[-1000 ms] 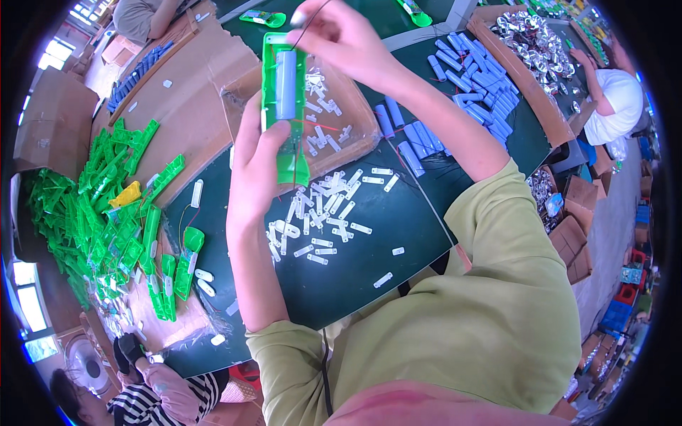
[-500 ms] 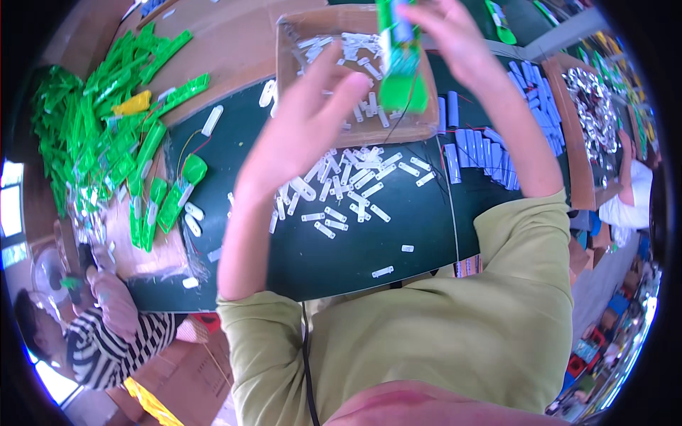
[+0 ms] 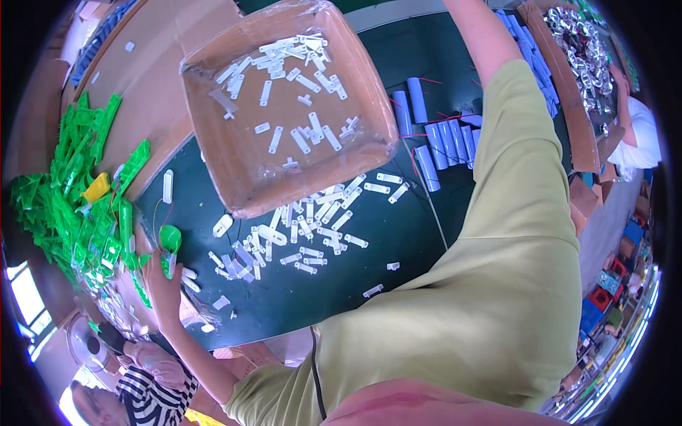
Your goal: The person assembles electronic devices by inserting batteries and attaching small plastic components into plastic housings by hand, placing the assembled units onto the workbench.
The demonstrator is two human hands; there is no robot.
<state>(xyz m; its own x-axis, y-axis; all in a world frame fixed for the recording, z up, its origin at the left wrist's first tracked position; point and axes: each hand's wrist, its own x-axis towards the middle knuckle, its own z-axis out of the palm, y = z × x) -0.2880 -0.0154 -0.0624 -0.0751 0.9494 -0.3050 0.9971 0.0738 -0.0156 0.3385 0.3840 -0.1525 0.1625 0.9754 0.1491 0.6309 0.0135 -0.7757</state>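
My left hand [image 3: 163, 280] is at the left side of the table, closed around the handle part of a green plastic housing with a cup-shaped end [image 3: 170, 240]. Its fingertips are partly hidden behind the housing. Right beside it lies a heap of similar green plastic housings [image 3: 67, 206]. My right forearm [image 3: 486, 35] runs out past the upper edge, so the right hand is out of view. A shallow cardboard box [image 3: 231, 153] holding small white plastic strips [image 3: 275, 139] sits mid-table. More white strips [image 3: 330, 213] lie in a loose pile below it.
Blue cylindrical cells [image 3: 428, 168] with thin wires lie right of the box. A cardboard divider [image 3: 565, 92] separates shiny silver parts [image 3: 579, 50] at the far right. One person in stripes [image 3: 153, 390] is at lower left; another in white [image 3: 639, 135] is at the right.
My left hand has moved from above the box down-left to the green housing. My right hand, with the green piece it held, has gone out of view upward. The view has shifted.
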